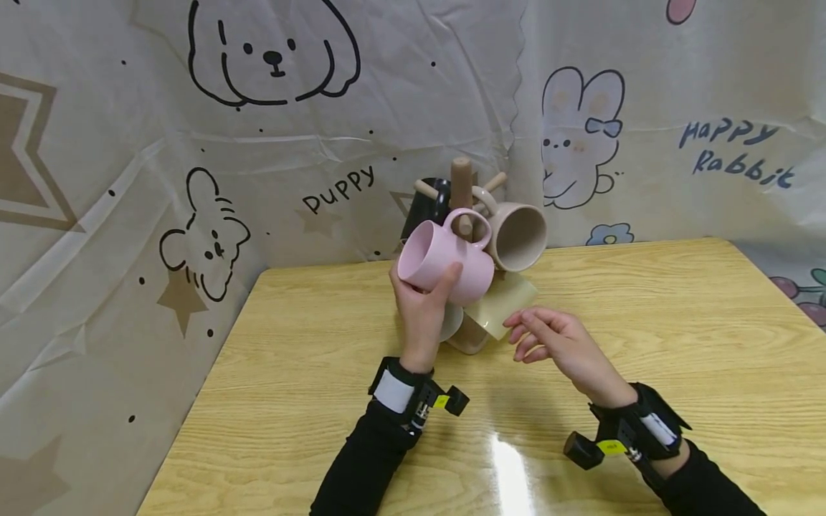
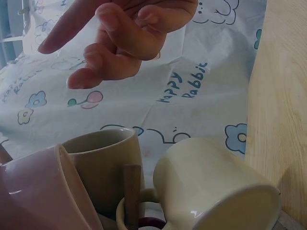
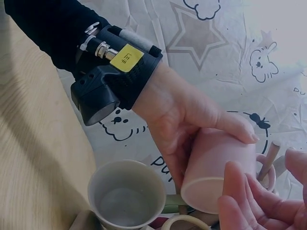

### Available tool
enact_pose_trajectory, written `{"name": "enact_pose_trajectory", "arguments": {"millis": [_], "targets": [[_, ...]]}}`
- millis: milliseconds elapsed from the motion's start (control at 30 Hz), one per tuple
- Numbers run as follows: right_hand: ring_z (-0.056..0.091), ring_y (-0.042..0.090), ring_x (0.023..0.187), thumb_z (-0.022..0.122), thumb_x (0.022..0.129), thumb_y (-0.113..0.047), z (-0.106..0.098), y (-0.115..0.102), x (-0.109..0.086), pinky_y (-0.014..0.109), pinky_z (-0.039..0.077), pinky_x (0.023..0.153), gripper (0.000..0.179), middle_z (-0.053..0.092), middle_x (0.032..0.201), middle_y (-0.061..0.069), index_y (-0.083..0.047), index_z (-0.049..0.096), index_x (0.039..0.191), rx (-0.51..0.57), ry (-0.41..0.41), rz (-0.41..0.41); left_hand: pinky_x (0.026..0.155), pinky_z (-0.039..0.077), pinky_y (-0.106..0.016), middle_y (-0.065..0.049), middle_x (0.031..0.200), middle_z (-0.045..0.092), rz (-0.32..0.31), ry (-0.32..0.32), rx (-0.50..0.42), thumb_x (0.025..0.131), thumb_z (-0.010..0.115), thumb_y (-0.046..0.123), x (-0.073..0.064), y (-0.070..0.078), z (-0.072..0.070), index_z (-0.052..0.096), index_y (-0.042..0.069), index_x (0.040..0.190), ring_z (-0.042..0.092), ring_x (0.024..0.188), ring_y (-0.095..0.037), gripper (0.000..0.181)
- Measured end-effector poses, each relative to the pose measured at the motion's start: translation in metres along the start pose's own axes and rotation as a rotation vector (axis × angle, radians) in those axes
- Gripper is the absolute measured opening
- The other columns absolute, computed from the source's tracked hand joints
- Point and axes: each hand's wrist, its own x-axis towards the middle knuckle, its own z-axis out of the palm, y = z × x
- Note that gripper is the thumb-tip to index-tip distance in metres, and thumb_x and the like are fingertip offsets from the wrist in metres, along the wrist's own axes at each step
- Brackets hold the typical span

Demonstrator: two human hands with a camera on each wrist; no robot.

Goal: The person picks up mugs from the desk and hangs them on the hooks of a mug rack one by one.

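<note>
My left hand (image 1: 419, 319) grips a pink mug (image 1: 445, 251) by its body, thumb along the side, in front of a wooden mug tree (image 1: 461, 183). The mug lies tilted with its handle upward, and a peg end shows inside the handle loop. Whether the handle rests on that peg I cannot tell. Lower right of it, a pale yellow mug (image 1: 506, 297) hangs with its base outward. My right hand (image 1: 561, 347) hovers beside the yellow mug, fingers loosely bent and holding nothing; the left wrist view shows it apart from the mugs.
A beige mug (image 1: 521, 236) hangs at the tree's upper right, a black mug (image 1: 426, 215) at the upper left. Low down hangs a whitish mug (image 3: 127, 194), partly hidden by my left hand in the head view. Printed cloth (image 1: 310, 143) backs the wooden table (image 1: 290, 344).
</note>
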Motion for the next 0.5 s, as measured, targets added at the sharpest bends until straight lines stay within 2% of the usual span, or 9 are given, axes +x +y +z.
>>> {"name": "enact_pose_trajectory", "arguments": {"millis": [233,400,500], "targets": [[0.060,0.023,0.073,0.037,0.094,-0.036,0.000,0.001,0.001,0.035,0.054,0.065,0.046,0.058,0.089,0.010,0.005,0.054,0.107,-0.020,0.002,0.017,0.093,0.041,-0.037,-0.008,0.126,0.042,-0.025,0.020,0.039,0.068,0.074,0.030,-0.001,-0.002,0.000,0.020,0.014,0.134,0.046,0.108,-0.017,0.086],[0.060,0.023,0.075,0.037,0.094,-0.037,-0.001,0.001,0.001,0.037,0.054,0.067,0.048,0.058,0.091,0.012,0.005,0.054,0.109,-0.019,0.001,0.033,0.092,0.042,-0.039,-0.011,0.127,0.039,0.026,0.020,0.070,0.066,0.076,0.028,0.000,0.001,-0.007,0.018,0.010,0.135,0.045,0.110,-0.018,0.092],[0.060,0.023,0.075,0.037,0.094,-0.037,-0.005,-0.001,0.001,0.038,0.053,0.069,0.049,0.058,0.091,0.013,0.006,0.053,0.110,-0.031,0.004,0.030,0.092,0.041,-0.040,-0.011,0.131,0.033,0.056,0.038,0.117,0.064,0.077,0.027,0.001,0.008,-0.017,0.020,0.010,0.134,0.040,0.114,-0.019,0.091]]}}
